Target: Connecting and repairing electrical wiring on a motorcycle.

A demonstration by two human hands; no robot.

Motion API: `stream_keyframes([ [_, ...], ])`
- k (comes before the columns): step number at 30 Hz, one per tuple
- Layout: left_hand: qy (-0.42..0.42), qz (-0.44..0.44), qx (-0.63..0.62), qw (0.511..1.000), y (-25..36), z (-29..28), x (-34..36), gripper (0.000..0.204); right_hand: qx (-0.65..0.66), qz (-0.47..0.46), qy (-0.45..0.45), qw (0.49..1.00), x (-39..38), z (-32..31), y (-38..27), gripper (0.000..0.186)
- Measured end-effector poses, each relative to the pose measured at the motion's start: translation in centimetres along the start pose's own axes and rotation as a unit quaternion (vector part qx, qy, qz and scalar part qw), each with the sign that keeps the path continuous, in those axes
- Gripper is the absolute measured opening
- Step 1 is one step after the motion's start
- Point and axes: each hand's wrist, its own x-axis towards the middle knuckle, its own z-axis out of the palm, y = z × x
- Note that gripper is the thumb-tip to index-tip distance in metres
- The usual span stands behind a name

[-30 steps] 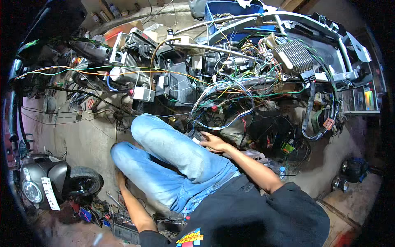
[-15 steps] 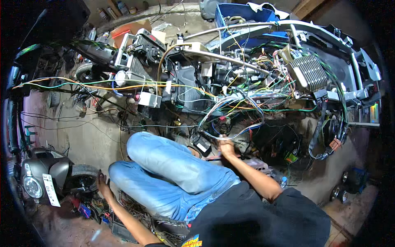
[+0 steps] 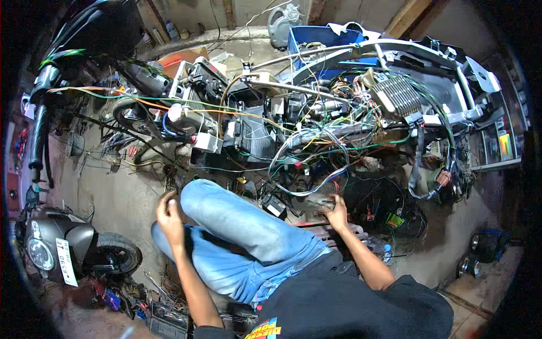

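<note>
My left hand [image 3: 169, 213] is raised beside my left knee, its bent fingers and thumb apart, with nothing visible in it. My right hand [image 3: 337, 213] hovers low over the floor past my right thigh, thumb and forefinger apart. A thin red wire [image 3: 336, 185] hangs just beyond its fingertips; no hold on it shows. A loop of bundled wires [image 3: 345, 151] droops from the stripped motorcycle frame [image 3: 305, 53] above. On the floor left of my right hand lies a black box with a pale label [image 3: 275, 207].
A finned silver part [image 3: 397, 95] and a loose harness with a brown connector [image 3: 444, 178] hang at the right. A blue crate [image 3: 324, 38] stands behind the frame. A dark motorcycle [image 3: 62, 237] is at left. Scrap parts and a black toolbox [image 3: 168, 327] lie below it.
My left hand has lifted away from the small motorcycle's wheel, up and to the right. My right hand has moved right, away from the wire loop, its fingers opening from a closed shape. The view has shifted.
</note>
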Motion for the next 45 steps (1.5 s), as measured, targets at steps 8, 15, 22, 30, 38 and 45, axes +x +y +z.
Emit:
stream_keyframes([
  [8,-0.118,-0.06,-0.141,0.981,-1.9,3.8,0.9,0.028,-0.169,-0.136,-0.085,0.972,-7.9,-4.9,0.1,0.031],
  [15,-0.273,-0.184,-0.312,0.891,-2.7,10.7,2.0,0.032,-0.238,-0.226,-0.008,0.944,-9.9,-4.1,1.8,0.022],
  [22,-0.454,-0.083,-0.08,0.883,-5.7,14.8,2.4,0.032,-0.209,-0.227,0.039,0.95,-10.8,-4.6,1.3,0.018],
  [30,-0.372,-0.182,-0.25,0.875,-1.9,13.7,1.1,0.029,-0.206,-0.215,0.051,0.953,-10.4,-4.4,1.3,0.021],
  [38,-0.423,-0.116,-0.318,0.84,-0.3,15.5,-1.0,0.028,-0.216,-0.191,0.064,0.955,-10.7,-4.3,1.8,0.026],
  [45,-0.417,0.018,-0.008,0.909,-2.7,21.8,1.0,0.025,-0.19,-0.174,0.155,0.954,-12.0,-2.9,4.7,0.021],
])
